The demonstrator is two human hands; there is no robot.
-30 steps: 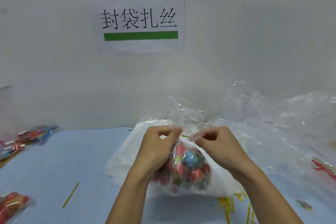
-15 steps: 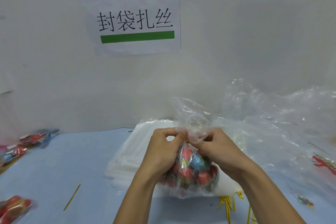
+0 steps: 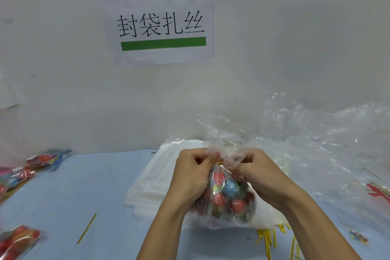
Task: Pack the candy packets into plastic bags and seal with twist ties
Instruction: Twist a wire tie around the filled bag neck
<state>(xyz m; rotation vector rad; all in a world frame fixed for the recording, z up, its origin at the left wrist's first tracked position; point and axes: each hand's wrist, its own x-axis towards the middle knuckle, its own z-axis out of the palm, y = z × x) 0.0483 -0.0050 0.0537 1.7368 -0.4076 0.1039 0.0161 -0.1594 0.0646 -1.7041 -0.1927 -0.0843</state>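
Observation:
A clear plastic bag (image 3: 229, 205) filled with red and blue candy packets hangs over a stack of flat clear bags (image 3: 152, 186). My left hand (image 3: 191, 177) and my right hand (image 3: 256, 172) both pinch the bag's gathered neck, fingertips close together. A short piece of gold twist tie (image 3: 219, 162) shows between my fingers at the neck. The bag's loose top flares up above my hands.
Gold twist ties (image 3: 270, 237) lie in a heap under the bag, and one single tie (image 3: 87, 228) lies to the left. Filled candy bags (image 3: 18, 238) sit at the left edge and far left (image 3: 45, 159). Crumpled clear plastic (image 3: 329, 150) piles up on the right.
My two hands have drawn together at the bag's neck and the bag has shifted slightly right. The tie's visible part between my fingers is shorter now.

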